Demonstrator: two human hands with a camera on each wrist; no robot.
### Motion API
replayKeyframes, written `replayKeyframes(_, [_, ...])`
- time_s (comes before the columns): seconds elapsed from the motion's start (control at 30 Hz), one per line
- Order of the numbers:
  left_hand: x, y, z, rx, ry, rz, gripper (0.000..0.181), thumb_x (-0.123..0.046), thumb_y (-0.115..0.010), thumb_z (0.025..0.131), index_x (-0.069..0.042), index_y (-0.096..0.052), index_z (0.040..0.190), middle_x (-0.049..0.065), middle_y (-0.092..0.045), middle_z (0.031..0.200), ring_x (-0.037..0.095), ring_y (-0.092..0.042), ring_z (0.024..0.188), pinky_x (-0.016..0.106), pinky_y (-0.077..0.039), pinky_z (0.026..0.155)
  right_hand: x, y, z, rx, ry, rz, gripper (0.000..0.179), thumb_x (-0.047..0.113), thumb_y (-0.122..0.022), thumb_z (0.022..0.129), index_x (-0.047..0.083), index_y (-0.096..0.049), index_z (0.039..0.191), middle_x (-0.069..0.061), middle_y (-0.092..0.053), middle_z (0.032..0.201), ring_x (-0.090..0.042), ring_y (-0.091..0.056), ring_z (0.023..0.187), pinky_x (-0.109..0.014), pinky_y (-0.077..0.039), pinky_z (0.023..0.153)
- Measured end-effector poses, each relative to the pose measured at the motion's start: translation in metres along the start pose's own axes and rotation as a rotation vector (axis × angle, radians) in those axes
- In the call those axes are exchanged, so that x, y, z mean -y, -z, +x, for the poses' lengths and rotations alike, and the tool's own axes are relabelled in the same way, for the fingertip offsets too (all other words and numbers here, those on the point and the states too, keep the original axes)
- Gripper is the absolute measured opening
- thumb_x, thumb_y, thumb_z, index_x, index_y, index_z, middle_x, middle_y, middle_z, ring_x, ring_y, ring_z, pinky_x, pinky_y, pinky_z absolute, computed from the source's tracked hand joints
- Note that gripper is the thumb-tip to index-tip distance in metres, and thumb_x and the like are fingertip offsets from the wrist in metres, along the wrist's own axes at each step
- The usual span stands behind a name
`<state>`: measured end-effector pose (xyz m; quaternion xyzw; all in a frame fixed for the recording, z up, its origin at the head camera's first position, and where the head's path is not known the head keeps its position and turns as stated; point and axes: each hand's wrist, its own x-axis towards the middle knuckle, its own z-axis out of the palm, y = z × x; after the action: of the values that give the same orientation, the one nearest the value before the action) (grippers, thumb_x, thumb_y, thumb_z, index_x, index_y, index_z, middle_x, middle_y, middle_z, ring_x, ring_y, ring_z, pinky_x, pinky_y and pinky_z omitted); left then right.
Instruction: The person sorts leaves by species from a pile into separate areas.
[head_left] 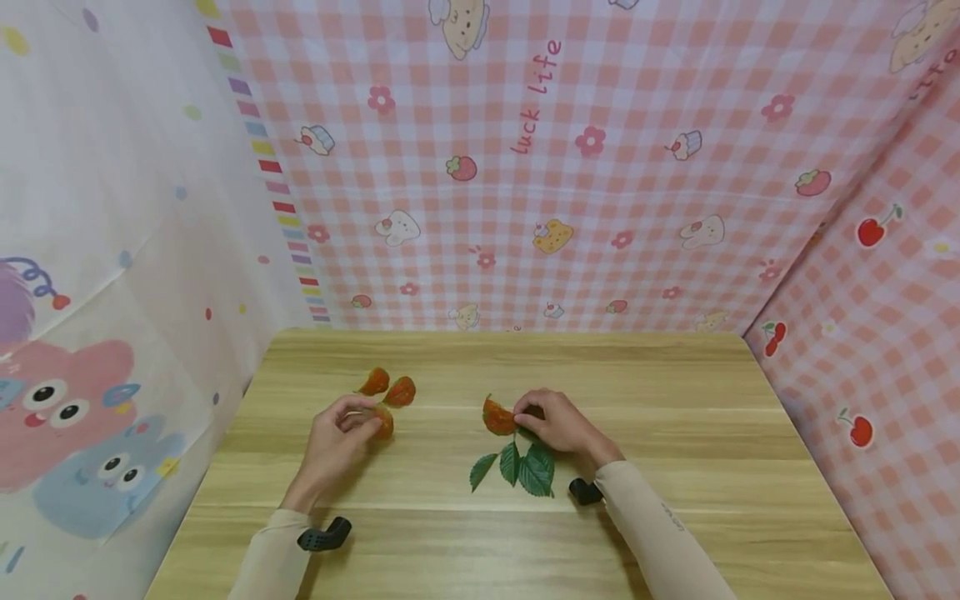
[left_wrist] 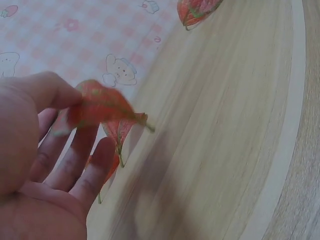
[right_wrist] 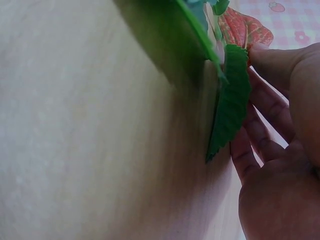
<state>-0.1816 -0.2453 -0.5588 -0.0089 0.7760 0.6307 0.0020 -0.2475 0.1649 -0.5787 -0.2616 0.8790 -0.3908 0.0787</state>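
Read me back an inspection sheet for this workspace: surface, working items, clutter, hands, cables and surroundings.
Surface: tabletop with wood grain.
Job's things: two orange leaves lie beyond the left hand; green leaves sit just nearer the person than the right hand.
Clutter: nothing seen.
Left hand: pinches a third orange leaf.
Right hand: pinches a fourth orange leaf at its edge.
Cables: nothing seen.
Surroundings: pink checked cloth behind; white cartoon-print cloth on the left.
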Motion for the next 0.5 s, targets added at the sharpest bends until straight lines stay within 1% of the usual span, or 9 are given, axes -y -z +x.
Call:
replayKeyframes(0.13, [-0.0001, 0.0042, 0.0000, 0.009, 0.020, -0.021, 0.033, 0.002, -0.071, 0.108, 0.003, -0.063, 0.140, 0.024, -0.060, 0.153, -0.004, -0.076, 0.110, 0.015, -0.061, 0.089, -0.0003, 0.0002, -0.0003, -0.002, 0.004, 0.002, 0.010, 0.014, -0.072, 0.112, 0.015, -0.082, 0.112, -0.003, -0.082, 0.118, -0.022, -0.072, 0.116, -0.045, -0.060, 0.106])
replayKeyframes(0.27, [0.0017, 0.0070, 0.0006, 0.017, 0.010, -0.015, 0.037, 0.002, -0.069, 0.109, 0.004, -0.059, 0.145, 0.026, -0.059, 0.154, -0.004, -0.075, 0.109, 0.014, -0.060, 0.088, 0.0004, 0.0001, -0.0007, -0.005, 0.004, 0.002, 0.010, 0.014, -0.072, 0.111, 0.015, -0.082, 0.111, -0.004, -0.082, 0.117, -0.023, -0.072, 0.116, -0.046, -0.060, 0.107])
replayKeyframes(0.43, [0.0045, 0.0089, 0.0018, -0.014, -0.050, 0.075, 0.050, 0.000, -0.073, 0.108, 0.002, -0.055, 0.156, 0.028, -0.072, 0.137, -0.003, -0.074, 0.109, 0.011, -0.059, 0.094, 0.0004, -0.0002, -0.0007, -0.004, -0.001, -0.011, 0.010, 0.015, -0.072, 0.112, 0.016, -0.082, 0.112, -0.003, -0.082, 0.118, -0.022, -0.072, 0.117, -0.047, -0.060, 0.108])
replayKeyframes(0.5, [0.0050, 0.0099, 0.0024, -0.029, -0.068, 0.106, 0.054, -0.002, -0.074, 0.108, 0.000, -0.054, 0.158, 0.030, -0.077, 0.129, -0.003, -0.074, 0.105, 0.010, -0.058, 0.094, 0.0006, 0.0001, -0.0008, -0.002, -0.005, -0.013, 0.010, 0.015, -0.072, 0.112, 0.016, -0.082, 0.112, -0.003, -0.082, 0.118, -0.022, -0.072, 0.117, -0.047, -0.060, 0.108])
